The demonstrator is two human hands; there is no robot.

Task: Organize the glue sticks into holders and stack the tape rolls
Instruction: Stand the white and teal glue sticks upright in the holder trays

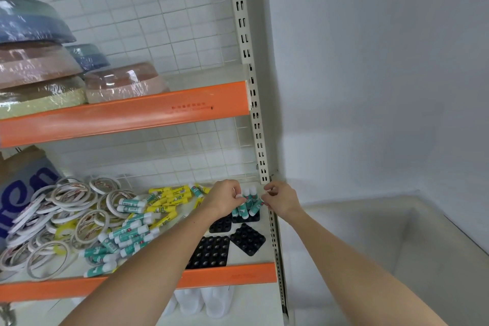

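On the lower shelf (pixel 254 257), teal glue sticks (pixel 127 235) and yellow glue sticks (pixel 172 197) lie in a loose pile. Left of them is a heap of white tape rolls (pixel 60 209). Several black holders with round sockets sit at the right: a large one (pixel 210 251), a tilted one (pixel 248 239) and a far one (pixel 246 217) with a few teal sticks (pixel 247 202) standing in it. My left hand (pixel 225 197) pinches the cap of one standing stick. My right hand (pixel 281 200) pinches a tilted teal stick (pixel 256 207) at that holder's right edge.
An orange-edged upper shelf (pixel 127 116) carries wrapped stacks of coloured rolls (pixel 34 61). A slotted metal upright (pixel 260 140) runs down the right side, close to my right hand. A printed bag (pixel 23 188) stands at the far left. White plastic items (pixel 201 302) sit below.
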